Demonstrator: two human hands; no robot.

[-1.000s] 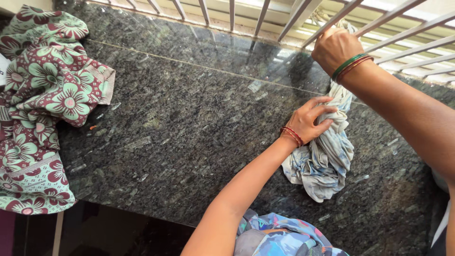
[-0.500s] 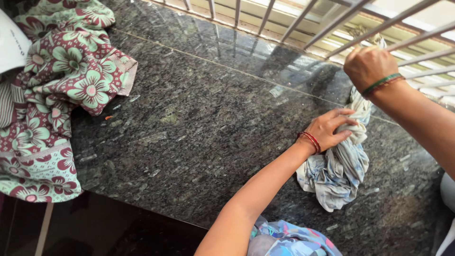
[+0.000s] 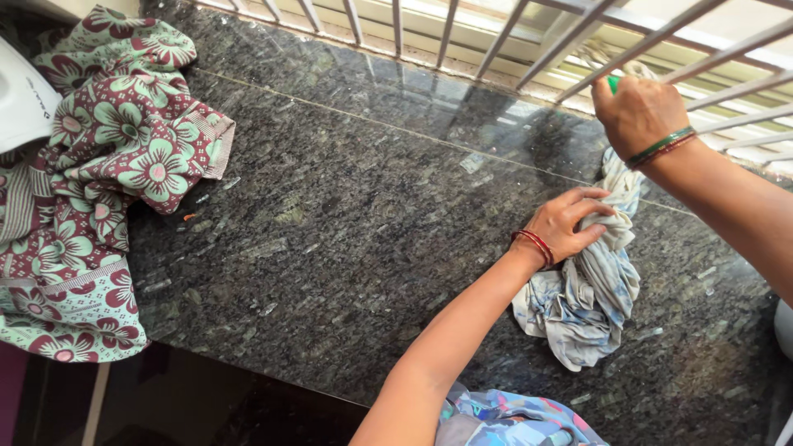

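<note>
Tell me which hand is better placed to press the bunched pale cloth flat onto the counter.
Left hand, probably: it grips the pale cloth low at the counter. The right hand holds its top end up.

1. We see a dark speckled stone desk point(image 3: 347, 239) with a polished surface that mirrors the window bars along its far edge.
2. A thin pale seam runs across the desk from the upper left toward the right.
3. On its left end lies a crumpled floral cloth point(image 3: 91, 182), maroon and green with large flower prints, partly hanging over the near edge.
4. A white object point(image 3: 23, 99) rests at the far left, touching that cloth; we cannot tell what it is.
5. On the right part lies a bunched pale blue-and-white cloth point(image 3: 586, 301), well apart from the floral one.
6. A tiny orange speck point(image 3: 190, 217) sits just beside the floral cloth.
</note>
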